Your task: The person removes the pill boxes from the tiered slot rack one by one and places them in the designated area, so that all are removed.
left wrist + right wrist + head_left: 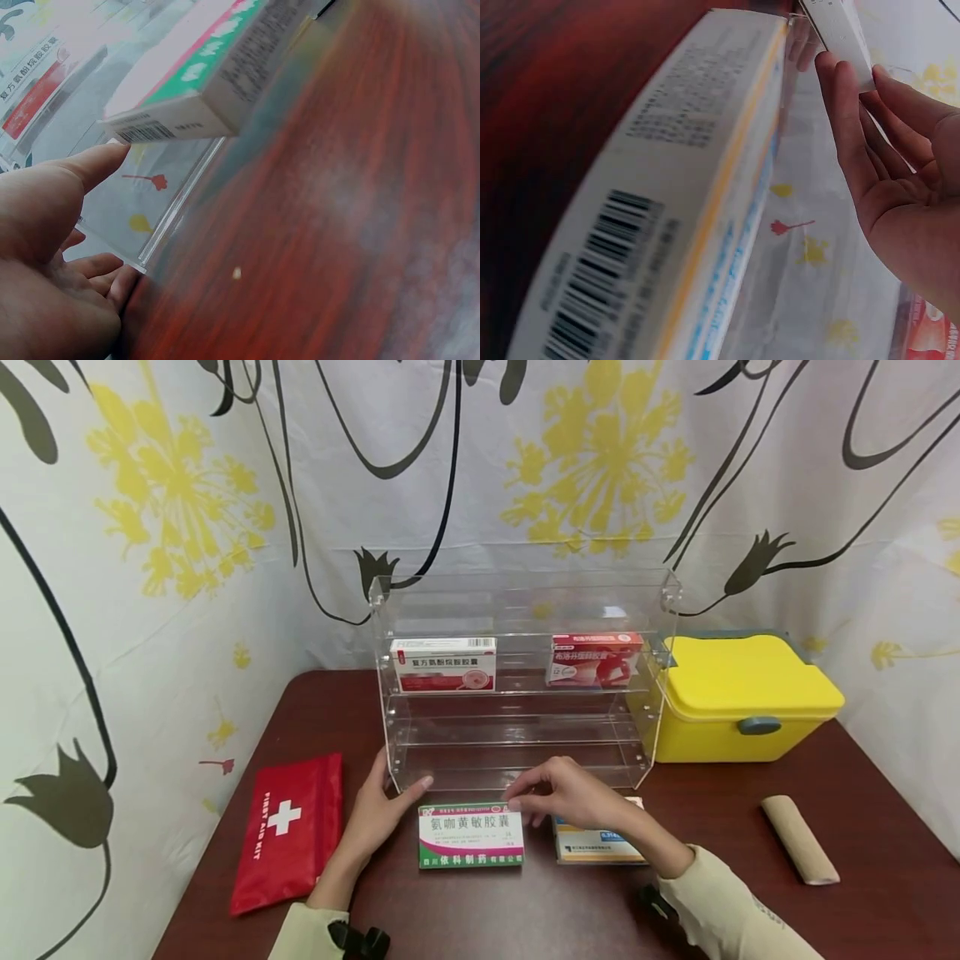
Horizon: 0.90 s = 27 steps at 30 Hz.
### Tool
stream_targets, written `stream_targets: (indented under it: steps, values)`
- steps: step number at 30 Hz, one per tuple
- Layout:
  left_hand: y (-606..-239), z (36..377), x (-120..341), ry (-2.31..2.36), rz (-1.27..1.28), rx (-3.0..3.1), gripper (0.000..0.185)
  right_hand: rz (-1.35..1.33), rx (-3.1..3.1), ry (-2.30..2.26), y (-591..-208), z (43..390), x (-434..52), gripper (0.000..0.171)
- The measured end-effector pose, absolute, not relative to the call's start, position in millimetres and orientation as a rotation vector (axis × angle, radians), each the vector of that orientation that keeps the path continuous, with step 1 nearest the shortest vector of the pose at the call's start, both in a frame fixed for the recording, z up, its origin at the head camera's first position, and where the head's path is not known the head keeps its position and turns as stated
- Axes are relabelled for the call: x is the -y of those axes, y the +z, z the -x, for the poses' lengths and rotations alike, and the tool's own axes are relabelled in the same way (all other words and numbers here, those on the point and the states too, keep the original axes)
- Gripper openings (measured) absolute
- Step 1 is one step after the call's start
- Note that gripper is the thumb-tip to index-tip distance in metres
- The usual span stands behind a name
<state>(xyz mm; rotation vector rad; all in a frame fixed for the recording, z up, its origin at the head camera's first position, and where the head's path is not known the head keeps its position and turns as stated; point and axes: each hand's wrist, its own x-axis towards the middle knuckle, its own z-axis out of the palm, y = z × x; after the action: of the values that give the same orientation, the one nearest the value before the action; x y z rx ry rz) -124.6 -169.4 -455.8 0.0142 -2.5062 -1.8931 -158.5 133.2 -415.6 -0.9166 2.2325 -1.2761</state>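
Note:
My right hand (564, 792) pinches the top right corner of a green, white and pink medicine box (471, 839), its thumb and fingers on either side of that end in the right wrist view. Tilted, the box shows its barcode end in the left wrist view. The left hand (381, 810) is by the lower left corner of a clear acrylic shelf (517, 781), fingers along the outer side and thumb extended toward the box. Under the right wrist lies a white, blue and orange medicine box (600, 853), partly covered by the hand.
On the shelf's upper tier stand a white and red medicine box (446, 667) and a red one (595, 660). A red first aid pouch (288, 835) lies left, a yellow lidded case (742, 702) stands right, and a beige roll (800, 841) lies before it.

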Motion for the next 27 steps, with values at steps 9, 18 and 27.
stream_targets:
  steps: [9,18,27]
  values:
    - [-445,122,168,-1.888,-0.018,2.534,0.084,0.922,-2.237,-1.261,-424,161,-131,0.014]
    - [-448,122,169,-1.909,-0.012,2.522,0.085,0.944,-2.370,-1.212,-433,157,-123,0.012]
    - [-462,128,172,-1.912,-0.014,2.508,0.085,1.015,-2.631,-1.002,-437,156,-114,0.010]
